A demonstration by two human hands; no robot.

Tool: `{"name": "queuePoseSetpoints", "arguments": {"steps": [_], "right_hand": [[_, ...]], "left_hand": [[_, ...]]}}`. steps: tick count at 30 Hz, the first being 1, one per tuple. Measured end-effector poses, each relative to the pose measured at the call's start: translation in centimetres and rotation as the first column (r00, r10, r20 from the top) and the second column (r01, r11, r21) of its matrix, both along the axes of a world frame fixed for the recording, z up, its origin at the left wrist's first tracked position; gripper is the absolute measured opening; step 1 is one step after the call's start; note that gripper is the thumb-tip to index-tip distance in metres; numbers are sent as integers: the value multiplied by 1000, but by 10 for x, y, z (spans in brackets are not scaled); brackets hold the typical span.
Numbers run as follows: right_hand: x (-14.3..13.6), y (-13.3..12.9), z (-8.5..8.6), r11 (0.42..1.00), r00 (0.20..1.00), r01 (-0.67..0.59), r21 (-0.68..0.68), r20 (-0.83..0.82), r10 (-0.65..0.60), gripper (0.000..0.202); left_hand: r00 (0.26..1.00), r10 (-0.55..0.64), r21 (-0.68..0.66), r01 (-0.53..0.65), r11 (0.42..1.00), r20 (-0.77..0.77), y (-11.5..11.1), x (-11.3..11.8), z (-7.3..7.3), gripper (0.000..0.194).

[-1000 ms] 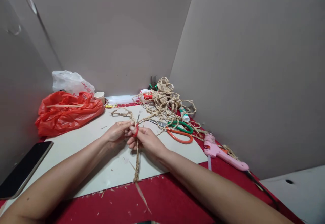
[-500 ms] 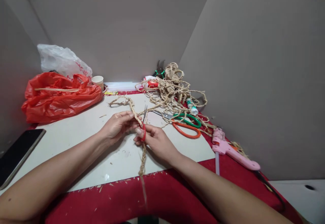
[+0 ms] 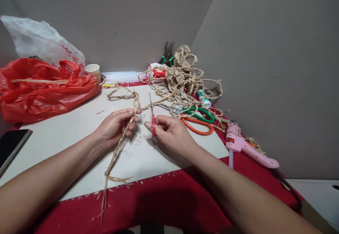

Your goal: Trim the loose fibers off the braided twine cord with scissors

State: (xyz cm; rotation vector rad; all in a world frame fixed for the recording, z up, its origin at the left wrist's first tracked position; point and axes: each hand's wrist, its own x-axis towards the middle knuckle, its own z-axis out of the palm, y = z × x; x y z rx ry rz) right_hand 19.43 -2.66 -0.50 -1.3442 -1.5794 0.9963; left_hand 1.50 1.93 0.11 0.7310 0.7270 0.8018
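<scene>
My left hand (image 3: pixel 119 126) pinches a braided straw cord (image 3: pixel 119 145) between thumb and fingers. The cord's lower part hangs across the palm side toward me and ends in a knot with loose strands; its upper part bends away and curls on the white board (image 3: pixel 76 128). In my right hand (image 3: pixel 169 131) is a pair of small scissors (image 3: pixel 153 124) with red handles. Their thin blades point up and away, apart from the cord, and look closed. Large scissors (image 3: pixel 196 121) with one green and one orange handle lie beyond my right hand.
A heap of braided cord (image 3: pixel 182 75) lies at the back, near green-handled pliers (image 3: pixel 168 55). Right is a pink glue gun (image 3: pixel 246 149). At left are a red plastic bag (image 3: pixel 50 92), a paper cup (image 3: pixel 93 71) and a phone (image 3: pixel 12 145). Grey walls enclose the back and right.
My right hand with the small scissors has moved off the cord to the right. The cord's lower end has swung left, held by my left hand. The view has shifted slightly.
</scene>
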Motion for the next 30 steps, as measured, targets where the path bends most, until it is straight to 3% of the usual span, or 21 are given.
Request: {"name": "queuePoseSetpoints", "arguments": {"steps": [7, 10, 15, 23, 30], "right_hand": [[4, 9, -7, 996, 948, 28, 79, 315, -52, 40], [7, 12, -10, 997, 878, 24, 73, 476, -55, 38], [7, 12, -4, 995, 723, -3, 100, 688, -67, 33], [8, 18, -5, 978, 609, -1, 209, 776, -165, 30], [9, 19, -8, 978, 538, -59, 202, 831, -139, 31]], "left_hand": [[1000, 3, 69, -2, 998, -17, 2, -2, -7, 20], [1000, 0, 72, 0, 997, -5, 3, -2, -9, 23], [999, 23, 73, -20, 997, -40, 2, -2, -9, 13], [997, 22, 106, -15, 994, -69, 1, -1, -10, 14], [996, 16, 124, -5, 992, -88, 0, 1, -11, 5]]}}
